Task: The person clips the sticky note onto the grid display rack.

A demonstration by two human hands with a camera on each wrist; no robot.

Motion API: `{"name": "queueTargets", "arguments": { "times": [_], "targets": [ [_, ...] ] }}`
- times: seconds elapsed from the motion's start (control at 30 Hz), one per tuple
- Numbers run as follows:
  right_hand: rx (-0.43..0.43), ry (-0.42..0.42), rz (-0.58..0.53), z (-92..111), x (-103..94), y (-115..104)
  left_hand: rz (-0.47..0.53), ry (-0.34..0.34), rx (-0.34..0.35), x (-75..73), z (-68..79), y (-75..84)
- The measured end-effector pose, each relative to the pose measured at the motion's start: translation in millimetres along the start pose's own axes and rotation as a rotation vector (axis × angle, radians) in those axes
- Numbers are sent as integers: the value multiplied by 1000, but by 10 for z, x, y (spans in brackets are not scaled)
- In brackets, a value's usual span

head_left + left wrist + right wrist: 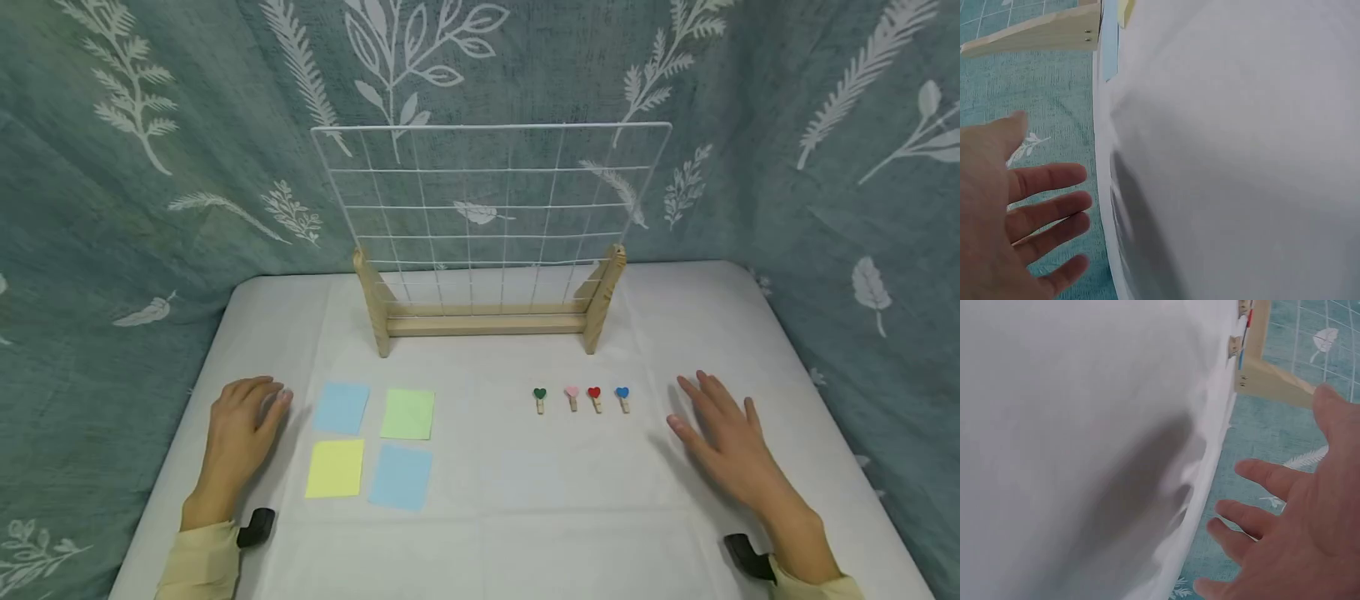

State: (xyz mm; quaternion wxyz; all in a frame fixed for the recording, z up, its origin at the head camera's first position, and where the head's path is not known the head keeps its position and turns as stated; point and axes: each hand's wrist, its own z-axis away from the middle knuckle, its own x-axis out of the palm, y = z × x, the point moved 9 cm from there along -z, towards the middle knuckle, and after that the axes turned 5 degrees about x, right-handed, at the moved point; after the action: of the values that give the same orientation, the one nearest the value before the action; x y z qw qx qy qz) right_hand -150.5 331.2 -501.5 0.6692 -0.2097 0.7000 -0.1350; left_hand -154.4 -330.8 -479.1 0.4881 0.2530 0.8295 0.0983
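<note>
My left hand (238,433) hovers over the table's left side with relaxed fingers and nothing in them. Nearest to it lie a blue sticky note (341,408) and a yellow one below, with a green note (407,414) and a second blue note (401,477) beside them. On the right, my right hand (731,450) is spread above the cloth, also holding nothing. To its left sits a row of small wooden clothespins with heart tops: a green-heart clothespin (540,400), a pink one (573,398), a red one (595,399) and a blue one (622,399).
A white wire grid (491,207) stands upright in a wooden base (487,326) at the back of the table. White cloth (480,550) covers the tabletop. Green leaf-patterned fabric (225,125) hangs behind and at both sides.
</note>
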Motion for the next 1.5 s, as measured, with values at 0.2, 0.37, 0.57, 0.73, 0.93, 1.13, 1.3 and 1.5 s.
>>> {"name": "queueTargets", "arguments": {
  "times": [0.2, 0.37, 0.57, 0.73, 0.93, 1.13, 1.3, 1.5],
  "targets": [
    [-12, -15, -48, -126, 111, -186, -13, 12, -82, 34, 34, 1],
    [25, -50, -75, -218, 233, -292, 1, -9, -124, 105, 25, 31],
    [27, -49, -61, -286, 275, -376, -1, -19, -91, 212, -82, 74],
    [29, -48, -64, -333, 281, -410, -1, -32, -99, 286, -150, 47],
    [14, -34, -100, -375, 330, -459, 38, -121, -144, 428, -190, -3],
    [-6, 1, -127, -400, 369, -469, 41, -190, -167, 534, -200, -15],
    [-26, -2, -102, -455, 354, -471, 30, -243, -188, 599, -223, -12],
    [-32, -16, -83, -502, 341, -456, 68, -307, -249, 652, -232, -33]
  ]
}}
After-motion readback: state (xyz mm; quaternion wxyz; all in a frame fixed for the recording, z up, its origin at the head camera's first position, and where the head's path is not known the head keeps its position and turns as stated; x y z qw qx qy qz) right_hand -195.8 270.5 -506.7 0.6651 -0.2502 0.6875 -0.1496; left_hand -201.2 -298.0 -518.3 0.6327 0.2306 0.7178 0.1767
